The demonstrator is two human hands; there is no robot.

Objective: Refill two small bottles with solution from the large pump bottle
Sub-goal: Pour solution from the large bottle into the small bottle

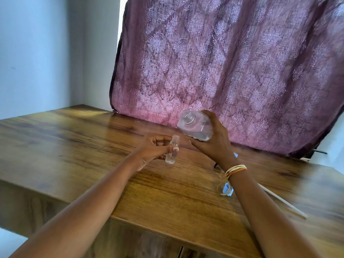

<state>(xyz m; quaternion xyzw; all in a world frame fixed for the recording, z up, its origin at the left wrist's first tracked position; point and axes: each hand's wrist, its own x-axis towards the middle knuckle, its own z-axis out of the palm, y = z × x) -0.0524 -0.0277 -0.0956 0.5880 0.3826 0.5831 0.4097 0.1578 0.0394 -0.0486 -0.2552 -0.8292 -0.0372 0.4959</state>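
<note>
Pinched between thumb and curled fingers, the left hand (154, 148) holds a small clear plastic bottle (172, 151) upright, open neck up, over the middle of the wood-grain desk (74, 146). Just right, the right hand (212, 140) grips the large clear pump bottle (195, 127), tilted, its capless neck pointing up-left, above the small one. A pale stick (283, 202) lies near the desk's right edge.

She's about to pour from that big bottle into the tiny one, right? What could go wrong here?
The small bottle has a narrow open neck, while the large bottle, tilted in the right hand, has a wider mouth, so liquid may spill onto the wooden table. The left hand holds the small bottle in mid-air, so it could wobble.
</note>
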